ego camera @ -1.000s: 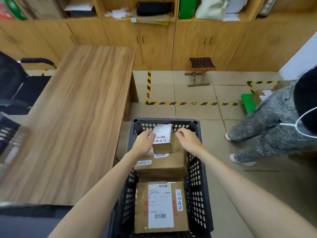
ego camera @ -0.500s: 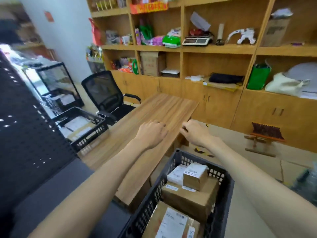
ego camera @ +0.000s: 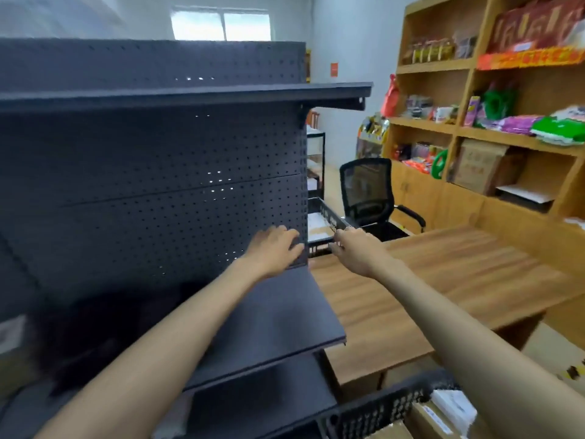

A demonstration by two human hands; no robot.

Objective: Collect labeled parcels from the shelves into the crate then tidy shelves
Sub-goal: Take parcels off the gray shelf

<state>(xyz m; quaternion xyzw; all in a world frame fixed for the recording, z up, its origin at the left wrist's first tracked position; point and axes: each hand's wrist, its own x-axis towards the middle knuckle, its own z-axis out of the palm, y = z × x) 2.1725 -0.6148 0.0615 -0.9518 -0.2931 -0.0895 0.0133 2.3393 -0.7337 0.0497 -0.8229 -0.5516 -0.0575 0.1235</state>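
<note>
hands (ego camera: 316, 248) risen from crate (ego camera: 380, 410), outstretched, empty.

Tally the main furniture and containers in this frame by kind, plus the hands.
Black perforated plastic crates: 2, one with parcels at bottom right, one on the table's far end
Dark metal pegboard shelf unit: 1
Long wooden table: 1
Black mesh office chair: 1
Bare hands: 2, left hand, right hand
Total: 7

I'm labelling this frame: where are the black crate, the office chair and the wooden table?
black crate (ego camera: 376, 410), head view, on its perforated near wall.
office chair (ego camera: 365, 182), head view, on its mesh backrest.
wooden table (ego camera: 459, 280), head view, on its bare top.
</note>
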